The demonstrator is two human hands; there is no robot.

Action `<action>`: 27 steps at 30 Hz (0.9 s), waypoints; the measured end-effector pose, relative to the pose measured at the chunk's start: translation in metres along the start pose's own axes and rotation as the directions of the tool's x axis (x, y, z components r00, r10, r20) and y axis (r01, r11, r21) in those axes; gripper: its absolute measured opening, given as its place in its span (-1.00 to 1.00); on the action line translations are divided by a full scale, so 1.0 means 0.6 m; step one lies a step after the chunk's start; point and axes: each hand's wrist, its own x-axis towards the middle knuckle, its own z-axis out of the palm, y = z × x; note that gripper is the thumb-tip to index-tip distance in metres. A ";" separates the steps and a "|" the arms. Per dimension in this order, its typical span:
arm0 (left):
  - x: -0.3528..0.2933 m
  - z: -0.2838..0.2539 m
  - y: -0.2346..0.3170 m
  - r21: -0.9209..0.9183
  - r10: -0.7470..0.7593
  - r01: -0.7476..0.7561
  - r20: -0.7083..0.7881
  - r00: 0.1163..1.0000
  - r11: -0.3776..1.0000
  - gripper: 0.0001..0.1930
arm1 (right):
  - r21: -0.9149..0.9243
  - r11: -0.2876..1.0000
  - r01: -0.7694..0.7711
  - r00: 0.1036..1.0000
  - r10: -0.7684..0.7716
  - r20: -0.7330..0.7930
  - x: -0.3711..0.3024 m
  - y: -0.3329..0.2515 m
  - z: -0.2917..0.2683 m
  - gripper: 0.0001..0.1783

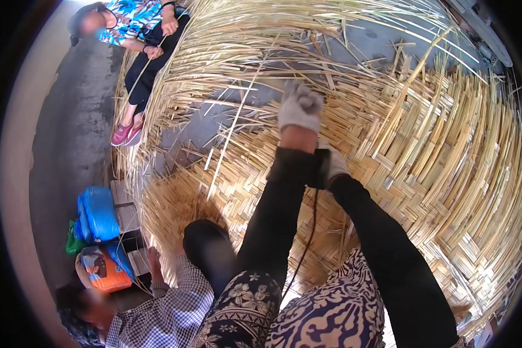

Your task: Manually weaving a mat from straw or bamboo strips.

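Observation:
My left hand (300, 107), in a white glove, is raised over the far edge of the woven bamboo mat (354, 200). Its fingers look curled and are slightly blurred; whatever may be in them does not show. Closer in, my right hand (335, 163), also gloved in white, is just over the mat behind my left wrist. That wrist and a black box-like device (319, 169) with a cable hide most of its fingers. Loose bamboo strips (243, 55) lie spread beyond my left hand.
A co-worker (139, 29) sits at the far left, holding a thin strip. Another person in a checked shirt (168, 313) is close on my left, near a blue bundle (98, 213) and an orange-and-blue bag (107, 278). Unwoven strip ends (493, 127) fan out at the right.

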 end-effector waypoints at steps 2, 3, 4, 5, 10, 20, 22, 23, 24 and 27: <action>-0.019 0.101 -0.028 -0.128 -0.116 0.105 -0.085 0.990 0.986 -0.84 | 0.403 0.904 0.144 0.989 -0.145 -0.029 -0.009 0.027 0.001 -0.66; -0.012 0.140 -0.033 -0.095 -0.085 0.085 0.000 0.996 0.992 -0.84 | 0.386 0.891 0.238 0.971 -0.230 -0.068 0.018 0.013 -0.032 -0.66; -0.034 0.140 -0.031 0.155 -0.023 0.011 0.070 0.997 0.988 -0.84 | 0.304 0.900 0.313 0.947 -0.273 -0.166 0.000 0.008 -0.030 -0.70; -0.055 0.137 -0.030 0.385 0.013 -0.071 0.151 0.989 0.920 -0.83 | 0.209 0.904 0.374 0.911 -0.316 -0.264 -0.020 0.007 -0.030 -0.74; -0.195 0.126 -0.006 0.526 0.053 -0.029 -0.031 0.998 0.850 -0.82 | 0.101 0.980 0.169 0.968 -0.184 0.170 -0.201 -0.037 -0.175 -0.68; -0.337 0.073 -0.161 0.663 -0.005 0.238 -0.332 0.943 0.710 -0.72 | 0.372 0.928 -0.031 0.999 0.015 0.045 -0.336 -0.010 -0.207 -0.63; -0.343 0.098 -0.166 0.677 0.002 0.193 -0.276 0.961 0.710 -0.76 | 0.386 0.903 -0.188 0.980 0.201 0.008 -0.348 -0.004 -0.209 -0.75; -0.341 0.110 -0.166 0.692 0.005 0.154 -0.222 0.975 0.706 -0.79 | 0.388 0.902 -0.190 0.978 0.209 -0.008 -0.347 -0.003 -0.211 -0.75; -0.343 0.114 -0.159 0.667 -0.003 0.145 -0.208 0.978 0.731 -0.81 | 0.216 0.950 -0.226 0.970 0.240 -0.041 -0.351 -0.024 -0.209 -0.75; -0.335 0.117 -0.163 0.829 0.021 0.091 -0.123 0.992 0.552 -0.82 | 0.317 0.937 0.146 0.989 -0.127 -0.078 -0.337 0.125 -0.209 -0.70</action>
